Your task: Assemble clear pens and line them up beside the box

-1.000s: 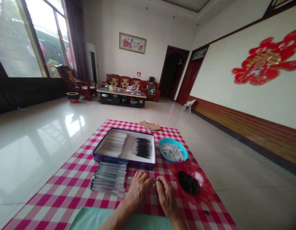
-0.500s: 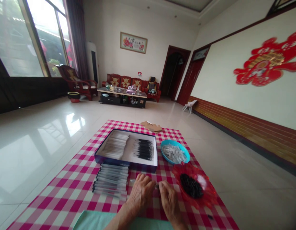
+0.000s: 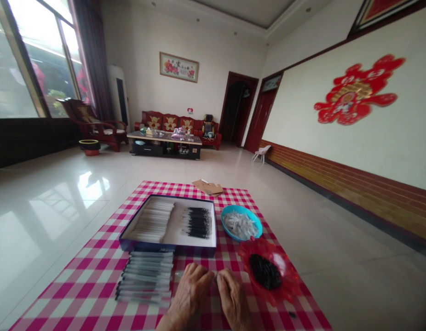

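My left hand and my right hand rest close together on the red-and-white checked cloth, fingers curled. Between them they pinch a thin clear pen whose end sticks out to the left. A row of assembled pens lies just left of my left hand. Beyond the hands a shallow blue box holds pale pen barrels and black refills. A red dish of small black parts sits right of my right hand.
A blue bowl of small clear parts stands behind the red dish. Folded cardboard lies at the cloth's far edge. Glossy tiled floor surrounds the cloth, with a coffee table, red sofa and armchair far back.
The view has shifted right and tipped up, so both hands sit lower in the frame. The hands stay together on the pen; the green cloth at the bottom edge has dropped out of sight.
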A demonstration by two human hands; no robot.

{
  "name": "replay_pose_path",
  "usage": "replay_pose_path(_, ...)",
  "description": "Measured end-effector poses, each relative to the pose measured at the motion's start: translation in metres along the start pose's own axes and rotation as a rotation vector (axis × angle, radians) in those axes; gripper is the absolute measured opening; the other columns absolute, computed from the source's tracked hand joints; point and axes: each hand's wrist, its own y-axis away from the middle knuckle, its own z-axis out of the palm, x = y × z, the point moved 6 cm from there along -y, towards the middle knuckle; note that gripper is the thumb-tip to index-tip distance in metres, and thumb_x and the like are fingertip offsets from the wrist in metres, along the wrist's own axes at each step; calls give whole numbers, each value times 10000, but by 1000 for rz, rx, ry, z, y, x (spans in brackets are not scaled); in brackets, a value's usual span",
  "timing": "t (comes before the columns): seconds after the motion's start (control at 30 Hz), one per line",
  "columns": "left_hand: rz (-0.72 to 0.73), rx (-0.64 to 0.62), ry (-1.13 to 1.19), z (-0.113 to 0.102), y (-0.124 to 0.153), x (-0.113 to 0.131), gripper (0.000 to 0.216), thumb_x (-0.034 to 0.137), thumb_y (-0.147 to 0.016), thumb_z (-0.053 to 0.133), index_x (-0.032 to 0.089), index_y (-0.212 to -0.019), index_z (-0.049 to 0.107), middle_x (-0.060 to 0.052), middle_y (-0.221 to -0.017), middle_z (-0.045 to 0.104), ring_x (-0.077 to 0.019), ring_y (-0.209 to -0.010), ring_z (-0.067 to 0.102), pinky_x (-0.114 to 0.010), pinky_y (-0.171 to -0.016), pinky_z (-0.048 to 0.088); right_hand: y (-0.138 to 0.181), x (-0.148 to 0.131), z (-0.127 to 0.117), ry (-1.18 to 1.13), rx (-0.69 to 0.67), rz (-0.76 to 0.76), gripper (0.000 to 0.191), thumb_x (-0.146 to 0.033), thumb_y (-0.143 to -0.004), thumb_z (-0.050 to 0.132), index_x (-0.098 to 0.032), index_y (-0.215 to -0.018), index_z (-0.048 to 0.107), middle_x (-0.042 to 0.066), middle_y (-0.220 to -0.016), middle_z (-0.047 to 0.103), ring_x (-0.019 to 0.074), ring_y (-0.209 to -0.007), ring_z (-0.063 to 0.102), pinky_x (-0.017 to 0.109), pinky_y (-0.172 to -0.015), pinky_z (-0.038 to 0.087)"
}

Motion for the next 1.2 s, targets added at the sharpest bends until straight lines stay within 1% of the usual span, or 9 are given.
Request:
replay_pose_path(0.33,-1,108,-93,-8,-3,5,197,178,-908,437,201,-840,620,-41,-767,579,-185,-726,494,-323,-701,381,-7,3,0,32,19,12,367,-425,-932,377,-212,-687,548,17,-624,593,156,-575,568,242,-573,439)
replay_pose_path(0.47,14,294,-59,-19,1,8,196,161,-914,436,192,-1000,609,-89,-971,618,-205,-865,541,-352,-787,415,-6,12,-3,-71,38,177,431,-536,-896,393,-209,-692,584,39,-629,642,177,-577,606,260,-564,478)
replay_pose_path(0.53,22,355,17,-20,5,7,168,172,-914,446,181,-919,614,-74,-872,628,-184,-798,558,-326,-755,429,-4,19,-5,-185,60,303,468,-606,-858,408,-201,-741,611,69,-691,688,205,-637,654,278,-592,520)
replay_pose_path(0.63,-97,386,186,-12,10,-7,240,229,-922,448,185,-752,612,-22,-653,585,-143,-618,544,-255,-611,421,-2,26,-8,-309,89,416,548,-690,-787,442,-184,-821,649,120,-810,731,252,-764,695,306,-665,560)
replay_pose_path(0.7,-265,376,352,-3,13,-23,247,296,-928,456,181,-838,656,-19,-644,603,-135,-590,557,-231,-565,417,-2,28,-10,-301,99,423,590,-720,-754,455,-176,-834,669,138,-851,737,268,-816,696,309,-699,563)
replay_pose_path(0.8,-500,363,682,11,14,-43,367,437,-900,496,158,-1082,649,-25,-659,644,-135,-574,572,-217,-543,436,-2,29,-12,-205,121,384,621,-732,-748,444,-170,-848,688,147,-886,735,270,-844,690,302,-725,554)
replay_pose_path(0.87,-580,382,909,14,12,-48,471,517,-863,521,129,-1099,647,-41,-657,655,-144,-590,581,-219,-545,450,-2,25,-11,-133,108,317,574,-694,-789,430,-180,-825,683,128,-839,730,250,-792,684,289,-697,543)
replay_pose_path(1.0,-638,383,1217,14,7,-47,469,558,-790,601,119,-930,686,-71,-730,670,-160,-661,596,-247,-618,480,-5,2,-2,-40,-15,75,441,-504,-905,390,-213,-636,583,32,-595,608,168,-558,577,250,-549,466)
replay_pose_path(1.2,-620,344,1466,21,7,-40,381,490,-793,639,147,-958,649,-17,-712,615,-112,-612,550,-216,-573,442,-6,-29,5,-5,-195,-61,295,-346,-906,456,-208,-669,567,11,-645,572,152,-602,555,233,-555,426)
